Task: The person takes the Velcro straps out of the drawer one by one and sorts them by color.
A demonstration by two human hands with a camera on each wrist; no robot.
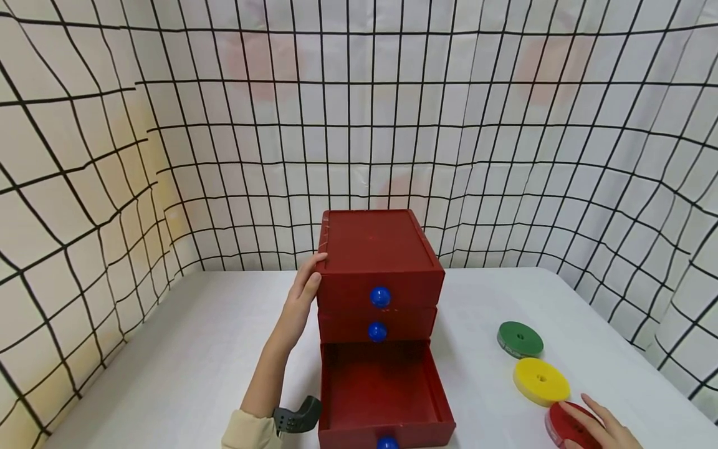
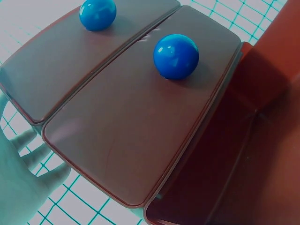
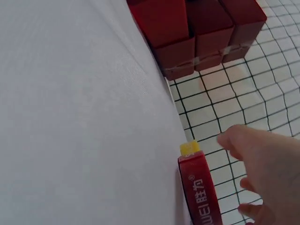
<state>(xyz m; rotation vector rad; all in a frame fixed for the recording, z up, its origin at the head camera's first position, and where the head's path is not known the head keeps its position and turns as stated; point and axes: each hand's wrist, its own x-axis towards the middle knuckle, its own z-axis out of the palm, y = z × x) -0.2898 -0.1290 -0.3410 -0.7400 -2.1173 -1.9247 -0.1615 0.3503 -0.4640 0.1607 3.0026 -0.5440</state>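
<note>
A red cabinet (image 1: pixel 381 243) with blue ball knobs has its bottom drawer (image 1: pixel 381 386) pulled out, with a bare red floor inside. My left hand (image 1: pixel 297 305) rests against the cabinet's left side, its fingers extended; the left wrist view shows these fingers (image 2: pixel 54 178) along the side edge of the drawer fronts. At the lower right, my right hand (image 1: pixel 606 430) is over a flat red roll (image 1: pixel 569 427), fingers spread and fairly straight. White print marks the rim of the red roll (image 3: pixel 199 192) in the right wrist view, where the hand (image 3: pixel 267 173) is beside it.
A yellow roll (image 1: pixel 541 380) and a green roll (image 1: pixel 520 340) lie on the white table (image 1: pixel 185 349) in a slanting row behind the red one. Black-gridded white cloth (image 1: pixel 370 125) surrounds the table at the back and sides.
</note>
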